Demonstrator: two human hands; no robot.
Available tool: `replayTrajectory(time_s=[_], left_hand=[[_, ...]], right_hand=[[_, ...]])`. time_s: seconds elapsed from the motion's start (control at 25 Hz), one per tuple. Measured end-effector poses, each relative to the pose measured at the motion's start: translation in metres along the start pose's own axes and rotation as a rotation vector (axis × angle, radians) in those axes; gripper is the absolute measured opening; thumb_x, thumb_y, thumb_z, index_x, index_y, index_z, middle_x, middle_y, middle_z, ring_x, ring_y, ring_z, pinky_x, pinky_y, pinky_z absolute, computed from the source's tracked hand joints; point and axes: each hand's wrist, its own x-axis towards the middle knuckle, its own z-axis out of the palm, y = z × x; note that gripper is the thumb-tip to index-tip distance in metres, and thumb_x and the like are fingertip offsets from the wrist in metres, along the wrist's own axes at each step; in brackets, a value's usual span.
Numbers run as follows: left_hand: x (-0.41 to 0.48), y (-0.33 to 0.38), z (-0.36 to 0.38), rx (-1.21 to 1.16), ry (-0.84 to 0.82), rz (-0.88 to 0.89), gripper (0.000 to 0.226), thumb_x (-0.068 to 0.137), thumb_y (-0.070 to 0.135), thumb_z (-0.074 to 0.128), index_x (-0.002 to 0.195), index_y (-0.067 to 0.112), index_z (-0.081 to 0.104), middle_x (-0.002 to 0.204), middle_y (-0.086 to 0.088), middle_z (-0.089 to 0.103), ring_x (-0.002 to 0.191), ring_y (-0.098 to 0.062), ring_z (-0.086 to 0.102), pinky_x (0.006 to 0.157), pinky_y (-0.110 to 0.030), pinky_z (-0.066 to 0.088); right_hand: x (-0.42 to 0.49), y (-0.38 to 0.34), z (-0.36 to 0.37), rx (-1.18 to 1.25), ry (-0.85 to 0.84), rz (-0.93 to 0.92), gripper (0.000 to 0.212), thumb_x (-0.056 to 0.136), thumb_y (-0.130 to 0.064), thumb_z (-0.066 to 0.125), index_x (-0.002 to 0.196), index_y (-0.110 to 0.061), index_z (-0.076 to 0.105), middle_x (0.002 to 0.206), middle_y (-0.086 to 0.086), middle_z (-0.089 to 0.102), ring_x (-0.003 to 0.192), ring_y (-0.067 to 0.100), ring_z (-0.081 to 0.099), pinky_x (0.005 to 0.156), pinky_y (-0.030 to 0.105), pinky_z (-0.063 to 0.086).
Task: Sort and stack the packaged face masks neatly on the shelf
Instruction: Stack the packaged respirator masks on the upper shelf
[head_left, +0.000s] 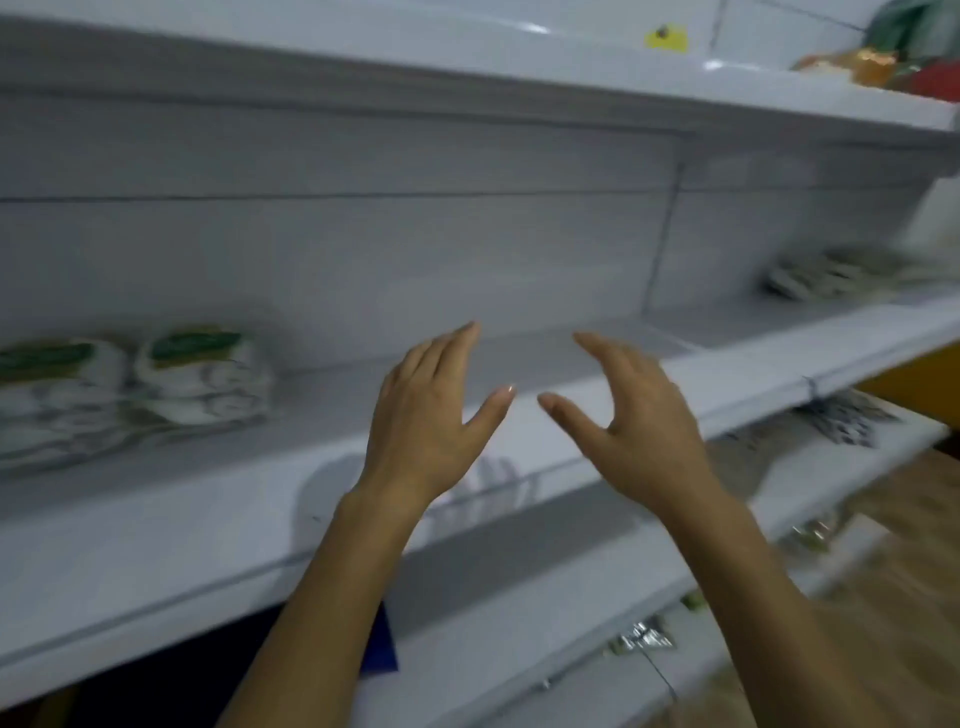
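Two stacks of white packaged face masks with green labels (202, 371) stand at the left of the white shelf (156, 530). Another blurred pile of packages (826, 275) lies far right on the same shelf level. My left hand (431, 415) and my right hand (639, 415) are raised side by side over the bare middle of the shelf, fingers straight and relaxed, thumbs pointing toward each other. Neither hand holds anything or touches a package.
An upper shelf (571, 78) overhangs, with a yellow tag (666, 39) and colourful goods (893, 62) at its right end. Lower shelves at the right carry dark patterned packets (841, 415) and small shiny items (644, 636). A blue card (382, 649) hangs below.
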Motion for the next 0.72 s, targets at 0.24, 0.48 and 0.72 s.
replayTrajectory(time_s=[0.24,0.48,0.72], left_hand=[[-0.018,0.136,0.114,-0.100,-0.121,0.070,0.066,0.094,0.049,0.050,0.148,0.019,0.030,0.152,0.001,0.035,0.139,-0.018,0.030,0.111,-0.034,0.025],[0.018,0.212,0.191,-0.159,-0.165,0.142,0.067,0.092,0.050,0.049,0.149,0.020,0.029,0.153,0.002,0.033,0.141,-0.016,0.027,0.114,-0.038,0.026],[0.104,0.271,0.298,-0.250,-0.065,0.133,0.066,0.091,0.049,0.049,0.147,0.020,0.031,0.149,0.000,0.039,0.136,-0.019,0.034,0.108,-0.038,0.031]], right_hand=[[-0.093,0.146,-0.087,-0.146,0.010,0.231,0.074,0.088,-0.064,0.045,0.146,-0.021,0.034,0.149,0.001,0.040,0.138,0.019,0.032,0.109,0.046,0.034],[-0.105,0.242,-0.122,-0.239,0.007,0.332,0.073,0.086,-0.066,0.039,0.146,-0.025,0.033,0.151,-0.001,0.036,0.139,0.017,0.031,0.111,0.041,0.030],[-0.039,0.372,-0.151,-0.405,-0.035,0.287,0.071,0.089,-0.067,0.036,0.148,-0.027,0.029,0.153,-0.002,0.032,0.141,0.017,0.028,0.111,0.039,0.027]])
